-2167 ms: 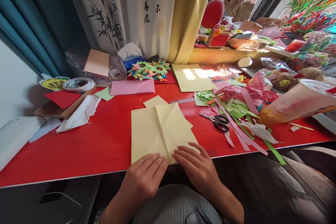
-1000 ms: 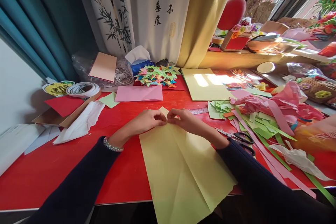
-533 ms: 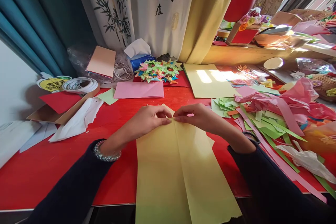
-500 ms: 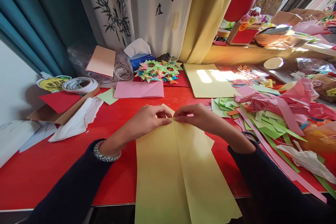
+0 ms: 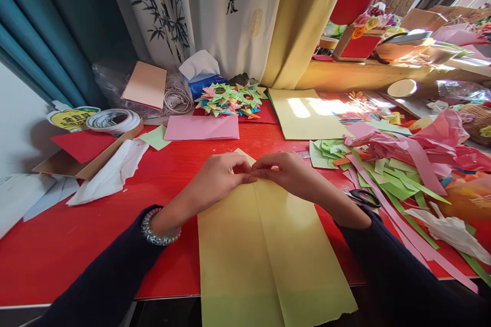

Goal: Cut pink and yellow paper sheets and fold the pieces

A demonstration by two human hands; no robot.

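Note:
A large sheet of yellow paper with a lengthwise crease lies across the red table, its near end hanging past the front edge. My left hand pinches the sheet's far edge near the crease, thumb against fingers. Right beside it, my right hand pinches the same edge, and the fingertips of both hands meet. A small pale corner of paper sticks out beyond the fingers. The exact fold under the fingertips is hidden.
Ahead lie folded pink paper, a folded-paper ornament and a yellow paper stack. Scissors and green paper scraps are by my right forearm. At left, a cardboard tray holds a tape roll.
My hands have come closer together at the far edge, the right one shifting slightly left. The paper's right side has shifted, and the corner sticking out at right no longer shows.

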